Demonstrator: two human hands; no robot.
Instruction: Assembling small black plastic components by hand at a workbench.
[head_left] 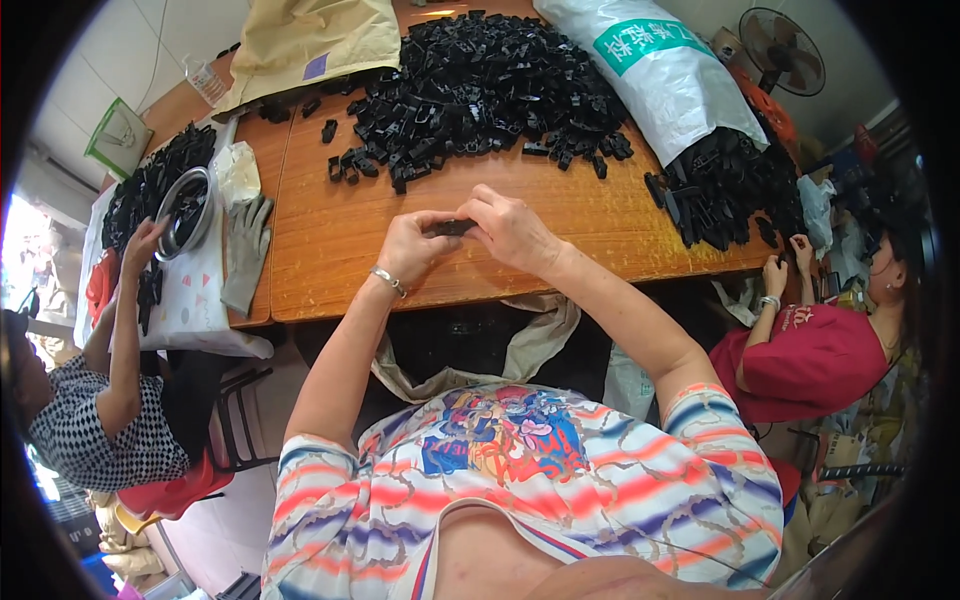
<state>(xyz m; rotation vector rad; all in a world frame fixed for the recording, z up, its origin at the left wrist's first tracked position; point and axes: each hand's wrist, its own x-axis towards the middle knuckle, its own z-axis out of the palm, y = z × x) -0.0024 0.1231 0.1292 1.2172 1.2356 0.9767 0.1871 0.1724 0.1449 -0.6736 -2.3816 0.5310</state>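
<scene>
Both of my hands meet over the near part of the wooden table [330, 240], gripping one small, dark, elongated plastic part [452, 228] between them. My left hand [415, 250], with a bracelet at the wrist, pinches its left end. Fingers of my right hand [512, 232] close over the other end from above and hide much of it, so its exact kind is not plain. Beyond my hands spreads a big heap of small black plastic parts [480, 90], with a few loose ones at its near edge. Below the table edge an open beige bag [540, 335] lies at my lap.
A white sack [660, 80] spills long black parts [705, 195] at right, where a co-worker in red [810, 350] handles something. At left, another co-worker's hand [145, 240] is by a clear bowl [187, 215]. A grey glove [246, 255] and yellow sack [310, 50] lie nearby.
</scene>
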